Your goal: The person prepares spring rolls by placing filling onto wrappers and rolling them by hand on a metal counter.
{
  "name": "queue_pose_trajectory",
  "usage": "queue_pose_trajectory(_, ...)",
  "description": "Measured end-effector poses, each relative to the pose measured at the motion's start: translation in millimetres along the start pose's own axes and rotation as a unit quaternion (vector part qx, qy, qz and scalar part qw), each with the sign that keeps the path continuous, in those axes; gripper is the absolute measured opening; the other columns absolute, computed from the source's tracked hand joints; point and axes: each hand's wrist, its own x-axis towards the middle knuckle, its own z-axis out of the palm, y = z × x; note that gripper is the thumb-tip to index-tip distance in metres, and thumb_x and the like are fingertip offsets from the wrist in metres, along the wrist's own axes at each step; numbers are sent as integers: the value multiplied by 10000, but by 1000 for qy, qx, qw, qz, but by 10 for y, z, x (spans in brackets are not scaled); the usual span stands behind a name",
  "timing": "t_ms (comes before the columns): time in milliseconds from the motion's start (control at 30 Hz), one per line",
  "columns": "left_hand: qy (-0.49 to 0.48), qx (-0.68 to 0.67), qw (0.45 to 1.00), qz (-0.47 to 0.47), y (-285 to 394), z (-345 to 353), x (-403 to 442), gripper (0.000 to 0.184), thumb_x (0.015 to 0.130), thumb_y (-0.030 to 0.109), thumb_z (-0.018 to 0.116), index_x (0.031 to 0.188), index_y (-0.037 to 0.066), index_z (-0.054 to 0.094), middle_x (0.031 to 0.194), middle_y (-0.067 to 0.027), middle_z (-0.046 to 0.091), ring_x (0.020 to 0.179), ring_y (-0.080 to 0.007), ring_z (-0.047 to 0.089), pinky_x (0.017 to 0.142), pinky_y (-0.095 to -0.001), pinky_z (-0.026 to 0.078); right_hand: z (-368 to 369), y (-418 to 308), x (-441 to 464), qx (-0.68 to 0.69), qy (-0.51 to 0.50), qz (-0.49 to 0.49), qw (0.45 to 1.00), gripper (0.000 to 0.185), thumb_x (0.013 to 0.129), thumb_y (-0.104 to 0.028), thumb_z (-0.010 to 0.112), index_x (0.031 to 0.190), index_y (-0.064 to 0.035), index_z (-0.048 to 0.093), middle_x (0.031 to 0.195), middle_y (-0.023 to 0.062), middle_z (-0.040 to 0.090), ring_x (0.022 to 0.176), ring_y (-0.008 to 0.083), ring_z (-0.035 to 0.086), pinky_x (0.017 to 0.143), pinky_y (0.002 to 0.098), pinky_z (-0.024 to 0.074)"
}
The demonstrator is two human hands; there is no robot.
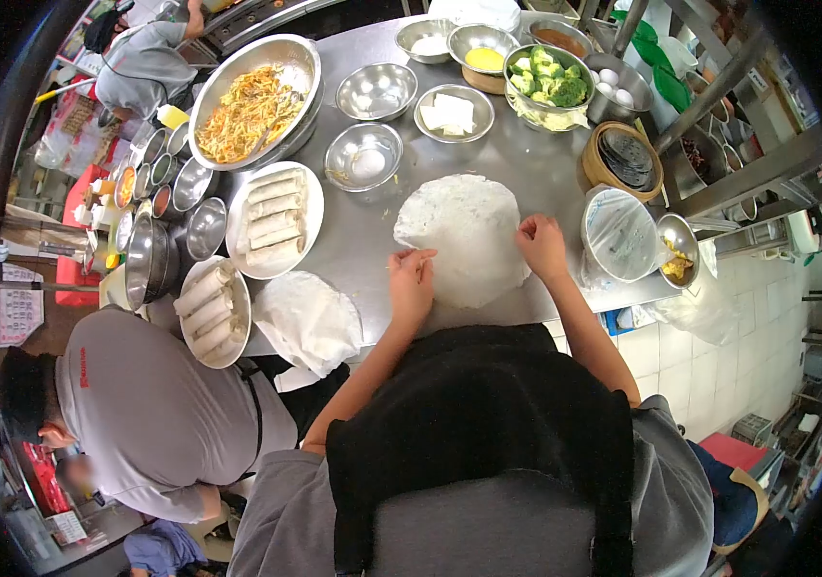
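Wears a plain black apron (478,413) toward 5 o'clock, wide and curved along its upper edge, with black straps (613,529) near 5 and between 6 and 7. Has underneath a grey shirt (483,524) with short, loose, creased sleeves (675,481) at 7 and 4 o'clock.

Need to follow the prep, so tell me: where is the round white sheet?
The white sheet lies near the centre of the head view, on the near side of the silver metal table, between the left hand and right hand.
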Motion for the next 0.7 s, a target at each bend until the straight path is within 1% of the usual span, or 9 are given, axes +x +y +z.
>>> queue_pose_trajectory(67, -4, 26, 1000, 5, -16, -13, -59, 280, 817, 109, 744, 1090, 52, 719, 894, -77, 631, 729, -219, 572, 728, -347, 481, -23, -76, -11, 62, -5, 3, 998, 198, 821, -103, 666, 1000, -19, 651, 844, 148, 683, 800, 313, 663, 764, 406, 535)
queue_pose_trajectory(133, -87, -62, 987, -124, -48, -92, 11, 279, 833, 83, 737, 1110, 50, 727, 927, -37, 665, 783, -152, 586, 780, -305, 482, -97, -218, -29, 145, -22, 29, 989, 208, 827, -89, 646, 1025, -26, 663, 839, 149, 679, 760, 284, 663, 744, 378, 530)
queue_pose_trajectory(167, -128, -106, 968, -186, -74, -144, 75, 280, 841, 70, 734, 1121, 48, 731, 944, -16, 682, 810, -119, 593, 806, -285, 482, -140, -288, -5, 150, -32, 13, 988, 227, 832, -82, 636, 1051, -33, 671, 824, 138, 675, 749, 266, 656, 735, 367, 526)
queue_pose_trajectory(267, -72, -292, 933, -196, 175, -410, 466, 248, 860, 72, 722, 1104, 29, 733, 1028, -13, 713, 906, -92, 613, 844, -252, 478, -307, -522, 135, 178, -63, -21, 982, 286, 851, -62, 608, 1125, -55, 690, 829, 112, 667, 727, 213, 631, 715, 338, 513)
queue_pose_trajectory(333, -82, -257, 954, -133, 410, -697, 824, 245, 890, 66, 695, 1131, 29, 724, 1041, -13, 719, 934, -99, 629, 874, -243, 479, -385, -622, 267, 217, -79, -28, 973, 316, 870, -54, 592, 1168, -69, 696, 897, 104, 669, 728, 180, 610, 708, 321, 503)
queue_pose_trajectory(400, -64, -204, 974, -74, 615, -935, 1081, 223, 898, 47, 681, 1115, 25, 723, 1036, -19, 720, 918, -89, 628, 825, -249, 494, -604, -944, 253, 234, -38, -56, 970, 311, 885, -54, 580, 1171, -69, 703, 983, 101, 656, 741, 161, 599, 697, 302, 497)
queue_pose_trajectory(500, -19, -216, 976, -24, 955, -1178, 1205, 239, 868, 3, 680, 1102, 29, 721, 1016, -43, 731, 861, -92, 625, 776, -234, 485, -783, -1072, 141, 249, 5, -98, 963, 323, 895, -47, 588, 1200, -69, 692, 1086, 108, 619, 760, 145, 593, 687, 288, 496)
queue_pose_trajectory(600, -40, -161, 986, 3, 532, -1047, 1177, 270, 824, -1, 700, 1087, 52, 721, 1045, -109, 720, 857, -150, 656, 755, -281, 509, -717, -977, -163, 235, 19, -98, 967, 370, 883, -30, 621, 1248, -76, 661, 1120, 115, 595, 762, 153, 598, 689, 292, 507)
queue_pose_trajectory(700, -108, 63, 991, 54, -94, -708, 929, 364, 808, 3, 717, 1158, 101, 699, 1068, -128, 689, 769, -188, 659, 749, -303, 535, -243, -427, -515, 184, -31, -52, 981, 432, 862, -13, 655, 1289, -79, 629, 1152, 126, 577, 757, 174, 606, 704, 303, 524)
